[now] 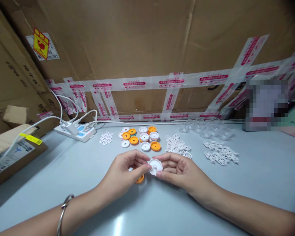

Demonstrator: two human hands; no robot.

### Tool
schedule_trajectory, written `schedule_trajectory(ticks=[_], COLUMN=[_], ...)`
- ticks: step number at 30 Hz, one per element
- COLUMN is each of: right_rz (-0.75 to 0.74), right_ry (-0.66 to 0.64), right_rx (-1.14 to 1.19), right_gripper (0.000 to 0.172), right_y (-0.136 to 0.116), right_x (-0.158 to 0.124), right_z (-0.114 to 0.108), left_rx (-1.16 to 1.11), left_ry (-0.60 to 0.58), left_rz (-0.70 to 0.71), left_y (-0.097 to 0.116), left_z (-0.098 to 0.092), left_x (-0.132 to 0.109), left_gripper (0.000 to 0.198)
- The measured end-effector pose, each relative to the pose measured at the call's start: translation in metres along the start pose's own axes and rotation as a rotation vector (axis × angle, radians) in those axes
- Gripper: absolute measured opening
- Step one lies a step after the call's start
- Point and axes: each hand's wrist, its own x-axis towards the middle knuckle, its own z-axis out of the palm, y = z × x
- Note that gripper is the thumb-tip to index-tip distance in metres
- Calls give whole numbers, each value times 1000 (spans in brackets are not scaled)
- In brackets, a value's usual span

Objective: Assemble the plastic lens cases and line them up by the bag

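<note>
My left hand (126, 170) and my right hand (175, 168) meet at the middle of the grey table (64, 177). Both pinch a small white round cap (155, 166) between their fingertips. An orange cap (140, 179) peeks out under my left hand's fingers, tucked in that hand. A metal bangle (64, 209) sits on my left wrist. Just beyond the hands lie several white and orange caps (140, 137) in a loose group.
Piles of white spoked plastic discs (177, 144) and more of them (221, 152) lie right of the caps, with clear plastic cups (206, 129) behind. A small heap of white bits (105, 137) and a white power strip (75, 130) with cables lie at left. Taped cardboard walls surround the table; an open carton (12, 147) sits left.
</note>
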Motion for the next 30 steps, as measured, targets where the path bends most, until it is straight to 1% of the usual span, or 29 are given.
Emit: schedule_trajectory(ticks=[4, 8, 10, 14, 16, 20, 25, 30], right_rz=[11, 3, -1, -17, -26, -28, -42, -43], right_ry=[-6, -26, -31, -26, -23, 8, 43, 51], right_rx=[-6, -12, -10, 1, -13, -91, -152, -158], right_gripper=[43, 42, 42, 41, 40, 39, 31, 32], right_y=[0, 1, 1, 2, 2, 2, 2, 2], right_x=[1, 0, 0, -1, -2, -5, -6, -4], right_z=[0, -1, -1, 0, 2, 5, 8, 8], left_rx=[12, 66, 156, 448, 544, 698, 957, 1020], left_ry=[11, 15, 28, 80, 68, 42, 103, 164], left_rz=[-7, 17, 84, 400, 493, 523, 618, 666], left_y=[-1, -1, 0, 2, 4, 3, -1, -5], left_z=[1, 2, 1, -4, -5, -2, 3, 7], left_x=[0, -1, -2, -5, -7, -8, -9, -10], left_gripper=[20, 18, 14, 6, 5, 6, 11, 10])
